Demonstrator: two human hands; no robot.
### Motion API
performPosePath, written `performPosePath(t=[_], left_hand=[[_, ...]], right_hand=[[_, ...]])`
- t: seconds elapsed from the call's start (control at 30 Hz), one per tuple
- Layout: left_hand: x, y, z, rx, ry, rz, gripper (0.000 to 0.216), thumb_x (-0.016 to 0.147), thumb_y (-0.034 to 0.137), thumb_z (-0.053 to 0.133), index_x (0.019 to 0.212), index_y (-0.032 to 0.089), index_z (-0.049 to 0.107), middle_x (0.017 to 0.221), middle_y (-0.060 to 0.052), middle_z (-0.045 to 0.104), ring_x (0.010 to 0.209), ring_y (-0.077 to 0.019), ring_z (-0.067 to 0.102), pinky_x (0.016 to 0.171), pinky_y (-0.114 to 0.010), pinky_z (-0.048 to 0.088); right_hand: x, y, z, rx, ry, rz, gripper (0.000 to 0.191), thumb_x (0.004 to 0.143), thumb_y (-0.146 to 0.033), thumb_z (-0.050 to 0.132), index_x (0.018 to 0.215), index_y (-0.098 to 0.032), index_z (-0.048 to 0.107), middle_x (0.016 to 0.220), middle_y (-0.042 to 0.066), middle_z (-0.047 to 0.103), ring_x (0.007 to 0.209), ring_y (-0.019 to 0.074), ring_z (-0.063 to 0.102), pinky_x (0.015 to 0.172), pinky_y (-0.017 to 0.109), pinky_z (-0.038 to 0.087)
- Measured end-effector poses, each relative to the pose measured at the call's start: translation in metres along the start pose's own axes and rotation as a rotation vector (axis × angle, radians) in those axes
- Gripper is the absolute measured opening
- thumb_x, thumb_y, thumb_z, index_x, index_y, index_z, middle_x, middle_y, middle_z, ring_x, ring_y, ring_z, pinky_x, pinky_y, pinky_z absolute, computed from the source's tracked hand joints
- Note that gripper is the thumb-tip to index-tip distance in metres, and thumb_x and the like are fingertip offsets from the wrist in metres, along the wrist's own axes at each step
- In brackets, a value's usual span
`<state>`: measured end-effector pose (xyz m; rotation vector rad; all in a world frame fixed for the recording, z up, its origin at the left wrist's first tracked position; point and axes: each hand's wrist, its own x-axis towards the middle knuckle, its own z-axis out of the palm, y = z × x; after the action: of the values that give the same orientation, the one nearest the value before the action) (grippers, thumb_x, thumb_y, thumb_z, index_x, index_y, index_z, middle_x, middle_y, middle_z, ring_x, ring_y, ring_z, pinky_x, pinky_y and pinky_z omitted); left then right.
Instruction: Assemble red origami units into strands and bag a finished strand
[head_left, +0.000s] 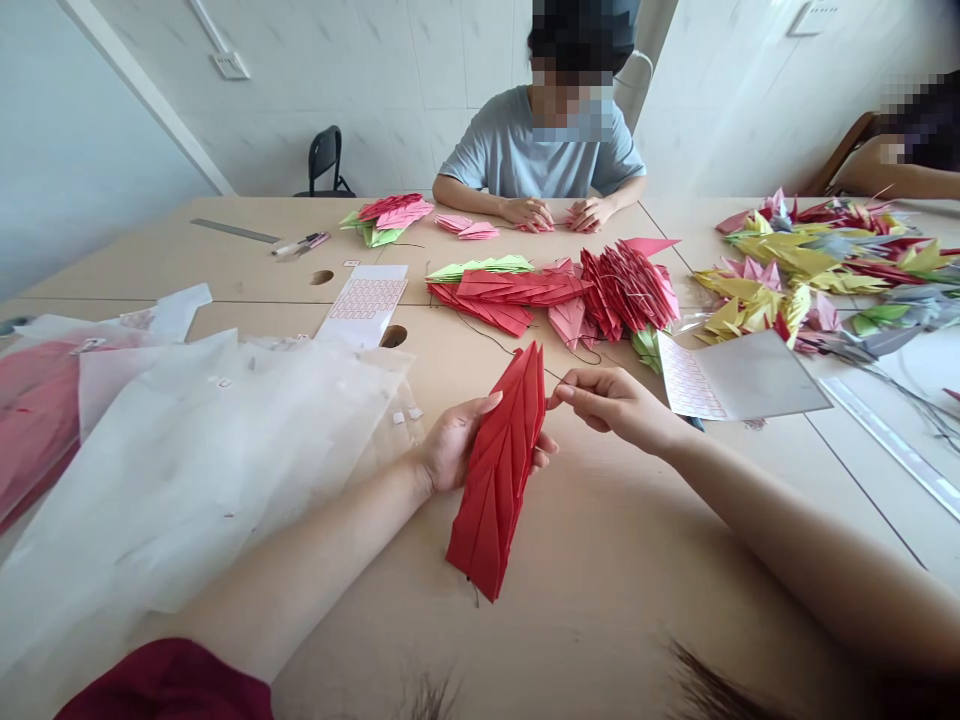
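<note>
My left hand (461,440) is wrapped round a folded red paper piece (501,470), thumb on its near face and fingertips showing past its right edge. The piece is long, pleated in overlapping pointed folds and held tilted above the table. Close to its upper right edge, my right hand (604,402) pinches a thin dark cord (553,375) between thumb and fingers. A short dark cord end hangs from the paper's lower end. Just beyond lie more folded red paper pieces (517,290), a dense red stack (630,290) and a green piece (487,267).
Translucent plastic bags (187,430) cover the left side of the table (600,560). Sticker sheets (364,305) lie ahead, another (742,375) at right. Colourful folded papers (810,260) are heaped at far right near a ruler (892,445). Opposite, a person (540,150) handles pink paper.
</note>
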<state>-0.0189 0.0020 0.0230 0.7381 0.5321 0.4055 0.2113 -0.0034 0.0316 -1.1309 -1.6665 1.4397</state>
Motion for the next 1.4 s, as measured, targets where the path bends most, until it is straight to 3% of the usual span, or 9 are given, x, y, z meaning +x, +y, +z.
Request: performPosePath(t=[0.17, 0.33, 0.43, 0.53, 0.73, 0.93, 1.17, 1.3, 1.4], left_hand=[[-0.001, 0.004, -0.004, -0.045, -0.021, -0.018, 0.045, 0.087, 0.046, 0.048, 0.119, 0.016, 0.062, 0.089, -0.012, 0.070, 0.081, -0.0230, 0.068, 0.080, -0.038, 0.049], [-0.003, 0.000, -0.003, -0.011, -0.015, -0.070, 0.047, 0.095, 0.046, 0.036, 0.120, 0.016, 0.060, 0.083, -0.010, 0.068, 0.076, -0.0211, 0.067, 0.080, -0.038, 0.048], [-0.001, -0.005, -0.008, -0.004, -0.113, -0.112, 0.049, 0.096, 0.046, 0.033, 0.122, 0.012, 0.057, 0.086, -0.010, 0.068, 0.078, -0.0204, 0.067, 0.087, -0.039, 0.045], [0.002, -0.008, -0.015, -0.026, -0.212, -0.165, 0.051, 0.095, 0.046, 0.037, 0.125, 0.008, 0.054, 0.090, -0.012, 0.068, 0.083, -0.0205, 0.067, 0.090, -0.037, 0.042], [0.002, -0.007, -0.016, -0.032, -0.169, -0.197, 0.052, 0.097, 0.046, 0.037, 0.127, 0.008, 0.055, 0.092, -0.012, 0.067, 0.086, -0.0215, 0.064, 0.084, -0.034, 0.041], [-0.002, -0.006, -0.009, 0.023, -0.152, -0.181, 0.052, 0.098, 0.040, 0.030, 0.125, 0.005, 0.058, 0.085, -0.010, 0.067, 0.078, -0.0185, 0.063, 0.087, -0.034, 0.041], [-0.003, -0.004, -0.009, 0.031, -0.215, -0.266, 0.053, 0.098, 0.039, 0.028, 0.123, 0.004, 0.061, 0.083, -0.010, 0.068, 0.078, -0.0186, 0.063, 0.081, -0.030, 0.042], [-0.003, -0.004, -0.010, -0.011, -0.194, -0.210, 0.052, 0.095, 0.040, 0.035, 0.122, 0.004, 0.061, 0.085, -0.011, 0.068, 0.078, -0.0189, 0.063, 0.082, -0.031, 0.044], [-0.003, -0.003, -0.012, -0.020, -0.130, -0.132, 0.044, 0.091, 0.028, 0.045, 0.130, 0.012, 0.056, 0.091, -0.009, 0.068, 0.081, -0.0193, 0.063, 0.083, -0.034, 0.046]], right_hand=[[0.004, 0.011, -0.004, 0.115, 0.116, 0.023, 0.040, 0.090, -0.056, 0.054, 0.096, -0.019, 0.066, 0.052, -0.008, 0.027, 0.047, 0.0071, 0.022, 0.045, 0.024, 0.017], [0.007, 0.013, 0.001, 0.160, 0.292, -0.060, 0.041, 0.090, -0.057, 0.053, 0.098, -0.019, 0.067, 0.053, -0.008, 0.024, 0.047, 0.0077, 0.021, 0.046, 0.025, 0.015], [0.009, 0.014, -0.001, 0.146, 0.422, -0.120, 0.037, 0.090, -0.055, 0.055, 0.092, -0.020, 0.068, 0.054, -0.007, 0.028, 0.048, 0.0082, 0.024, 0.046, 0.025, 0.017], [0.010, 0.016, -0.001, 0.132, 0.463, -0.138, 0.035, 0.089, -0.053, 0.057, 0.088, -0.020, 0.068, 0.058, -0.005, 0.034, 0.050, 0.0087, 0.029, 0.046, 0.025, 0.021], [0.006, 0.014, 0.001, 0.116, 0.587, -0.211, 0.033, 0.090, -0.051, 0.055, 0.086, -0.021, 0.067, 0.064, -0.003, 0.040, 0.053, 0.0092, 0.035, 0.047, 0.026, 0.023], [0.007, 0.013, -0.005, 0.104, 0.751, -0.296, 0.032, 0.093, -0.050, 0.052, 0.084, -0.022, 0.065, 0.059, -0.003, 0.039, 0.051, 0.0106, 0.034, 0.047, 0.027, 0.023], [0.014, 0.014, -0.017, 0.165, 0.862, -0.373, 0.033, 0.091, -0.050, 0.053, 0.081, -0.022, 0.067, 0.065, -0.002, 0.039, 0.051, 0.0097, 0.032, 0.043, 0.026, 0.021], [0.014, 0.012, -0.016, 0.231, 0.898, -0.378, 0.029, 0.089, -0.048, 0.056, 0.082, -0.023, 0.068, 0.066, -0.003, 0.038, 0.050, 0.0089, 0.032, 0.043, 0.025, 0.020], [0.014, 0.011, -0.016, 0.277, 0.929, -0.362, 0.026, 0.087, -0.047, 0.060, 0.082, -0.022, 0.068, 0.066, -0.003, 0.038, 0.051, 0.0088, 0.032, 0.044, 0.025, 0.020]])
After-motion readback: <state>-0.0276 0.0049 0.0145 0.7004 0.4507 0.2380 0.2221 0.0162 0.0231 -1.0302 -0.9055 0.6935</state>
